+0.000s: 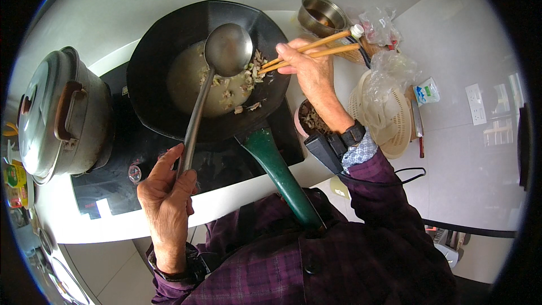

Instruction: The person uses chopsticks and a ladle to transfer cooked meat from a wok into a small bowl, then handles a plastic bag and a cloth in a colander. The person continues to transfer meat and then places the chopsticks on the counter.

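Note:
My left hand [169, 197] grips the handle of a metal ladle [229, 46], whose round bowl hangs over a dark wok [156, 51]. Between the fingers of my right hand [311, 63] is a pair of wooden chopsticks [324, 46]. Their tips touch chopped meat and greens [255, 67] on the wok's right inner side. Cloudy liquid [182, 76] with small bits in it covers the wok's bottom. The green wok handle [281, 178] points toward my body.
A large lidded pot [91, 110] stands left on the black cooktop [228, 169]. To the right are a bowl of chopped food [311, 118], a steel pot [324, 10], a plastic basket [400, 135] under a clear bag [389, 70], and a knife [417, 118].

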`<act>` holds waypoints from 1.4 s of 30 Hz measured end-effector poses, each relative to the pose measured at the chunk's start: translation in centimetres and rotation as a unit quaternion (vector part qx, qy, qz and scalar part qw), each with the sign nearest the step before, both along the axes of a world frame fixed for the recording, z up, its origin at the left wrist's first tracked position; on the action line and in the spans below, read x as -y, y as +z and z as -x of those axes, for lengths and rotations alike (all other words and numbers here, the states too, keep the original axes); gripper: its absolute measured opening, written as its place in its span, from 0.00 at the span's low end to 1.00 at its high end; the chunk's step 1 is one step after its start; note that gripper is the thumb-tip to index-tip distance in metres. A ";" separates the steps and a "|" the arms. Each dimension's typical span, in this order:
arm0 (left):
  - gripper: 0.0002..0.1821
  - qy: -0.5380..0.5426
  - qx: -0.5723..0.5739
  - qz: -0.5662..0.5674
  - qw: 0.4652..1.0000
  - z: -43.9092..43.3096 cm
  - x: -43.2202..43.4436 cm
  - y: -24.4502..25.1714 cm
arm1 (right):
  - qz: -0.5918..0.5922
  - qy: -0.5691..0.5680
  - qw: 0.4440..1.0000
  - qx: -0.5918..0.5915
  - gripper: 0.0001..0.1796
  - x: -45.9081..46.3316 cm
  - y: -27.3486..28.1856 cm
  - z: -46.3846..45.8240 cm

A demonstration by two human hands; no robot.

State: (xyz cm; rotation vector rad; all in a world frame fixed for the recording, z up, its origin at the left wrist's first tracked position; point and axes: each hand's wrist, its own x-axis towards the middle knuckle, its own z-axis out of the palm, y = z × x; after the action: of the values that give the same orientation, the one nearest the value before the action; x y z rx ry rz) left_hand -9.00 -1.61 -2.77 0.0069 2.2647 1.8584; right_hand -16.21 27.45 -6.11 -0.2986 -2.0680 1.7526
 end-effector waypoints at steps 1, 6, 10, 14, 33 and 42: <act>0.19 0.001 0.000 0.004 1.000 0.0 0.0 0.0 | 0.002 -0.012 1.000 0.000 0.10 0.0 0.0 0.0; 0.19 0.004 0.001 -0.007 1.000 0.0 0.0 0.0 | 0.037 -0.037 0.998 -0.038 0.10 0.0 -0.1 -0.3; 0.19 -0.001 -0.007 -0.011 1.000 0.0 0.0 -0.1 | 0.073 -0.054 0.995 -0.049 0.11 -0.4 0.3 -0.8; 0.19 -0.001 -0.008 -0.021 1.000 0.1 0.1 -0.1 | 0.104 -0.056 0.991 -0.055 0.13 -1.0 0.9 -1.4; 0.18 0.024 -0.019 0.025 0.999 -0.1 -0.3 -0.2 | 0.119 -0.123 0.982 -0.080 0.10 -5.6 5.1 -10.7; 0.17 0.014 -0.024 0.019 0.999 -0.1 -0.7 -0.3 | 0.096 -0.173 0.979 0.044 0.12 -8.4 0.0 -14.6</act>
State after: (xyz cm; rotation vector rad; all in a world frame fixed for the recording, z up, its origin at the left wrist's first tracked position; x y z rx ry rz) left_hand -8.85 -0.94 -3.05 0.0128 2.3431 1.8485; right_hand -1.60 35.85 -6.11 -0.7572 -1.7730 1.7464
